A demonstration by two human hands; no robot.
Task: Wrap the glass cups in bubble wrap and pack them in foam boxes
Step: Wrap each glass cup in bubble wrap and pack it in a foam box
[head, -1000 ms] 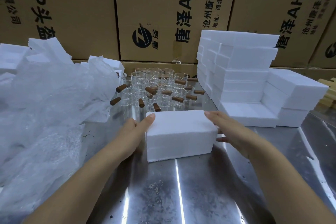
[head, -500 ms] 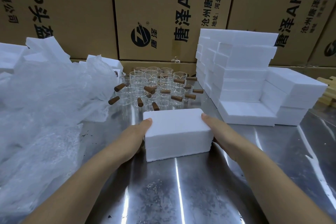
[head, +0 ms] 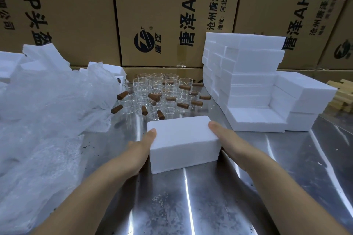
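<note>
Fingers of the left hand and of the right hand lie straight against the two short ends of a closed foam box, pressing it between them; no curl is visible, and the lower fingers are hidden behind the box. The box rests on the steel table. Whether it holds a cup cannot be told. Just beyond the fingertips stand the glass cups, all bare. Bubble wrap is heaped outboard of the left hand; stacked foam boxes stand outboard of the right. Judgement: most wrapping and packing remains.
</note>
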